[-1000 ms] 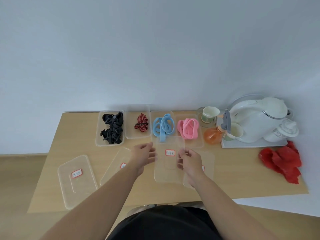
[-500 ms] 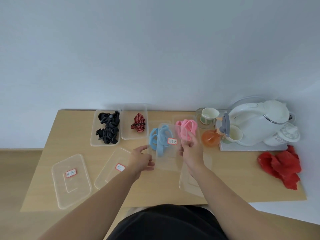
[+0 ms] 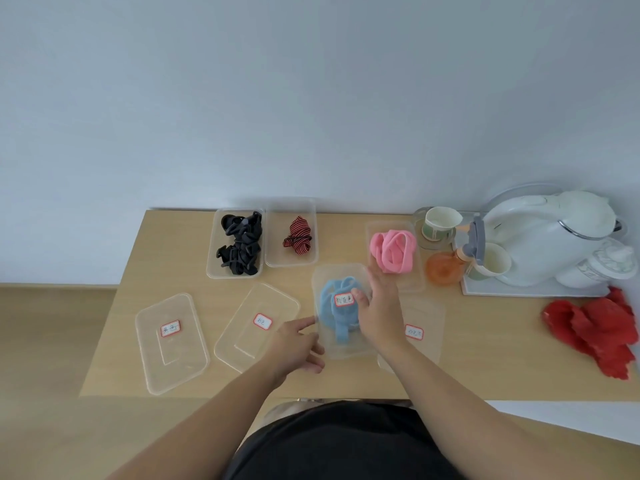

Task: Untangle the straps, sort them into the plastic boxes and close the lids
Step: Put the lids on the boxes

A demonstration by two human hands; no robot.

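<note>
Fingers (image 3: 375,278) of the right hand (image 3: 379,310) nearly straight, laid flat on the right half of the clear lid (image 3: 332,275), thumb beside its red-edged label (image 3: 344,299); gripped nothing, only rested or pressed there. Left hand (image 3: 294,344) nearer the body, index finger (image 3: 308,321) stretched out to touch the lid's left edge, other fingers loosely curled round nothing. Had the plastic box (image 3: 346,353) of blue straps (image 3: 329,306) under both hands at the table's front middle, lid over it, long axis running away from the body. Could not tell whether the rim had snapped home all round. Judged the step as closing this box: called for pressing down along the edges, with the right hand better placed for the far and right sides and the left hand for the near left corner. Had three more labelled lids lying loose on the wooden table (image 3: 114,341) at about the same depth: one at far left (image 3: 171,341), one just left of the left hand (image 3: 256,327), one partly under the right forearm (image 3: 424,327). Farther back, three boxes not yet lidded: black straps (image 3: 239,244) and a red-and-black striped strap (image 3: 298,235) side by side, pink straps (image 3: 393,251) just beyond the right fingertips. Beyond those to the right, paper cups (image 3: 443,220), a white kettle (image 3: 540,237) on a tray (image 3: 519,291), and a red cloth (image 3: 595,334) at the table's right end.
</note>
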